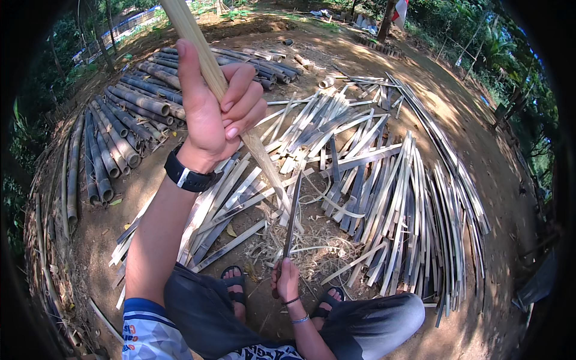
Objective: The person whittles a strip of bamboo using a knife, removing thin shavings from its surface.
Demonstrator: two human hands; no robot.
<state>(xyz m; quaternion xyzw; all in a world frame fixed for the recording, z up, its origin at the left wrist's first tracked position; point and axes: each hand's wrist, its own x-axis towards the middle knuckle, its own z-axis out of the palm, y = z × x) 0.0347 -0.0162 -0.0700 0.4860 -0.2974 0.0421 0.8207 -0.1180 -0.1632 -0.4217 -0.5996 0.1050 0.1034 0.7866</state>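
Note:
My left hand (207, 117) is raised high, with a black watch on the wrist. Its fingers are wrapped round a long pale bamboo strip (264, 159), which slants from the top edge down toward the middle. Low in front of me, between my knees, my right hand (287, 279) grips a long narrow-bladed knife (293, 216) by its handle, the blade pointing up and away. The strip's lower part meets the blade in the picture; whether they touch I cannot tell. Curly bamboo shavings (324, 249) lie on the ground beyond my right hand.
Split bamboo strips (414, 216) lie fanned in a big heap at the right, and more strips (216, 213) lie at the left. Farther left are stacked whole bamboo poles (141, 99). My sandalled feet rest on bare soil. Trees (387, 21) stand at the back.

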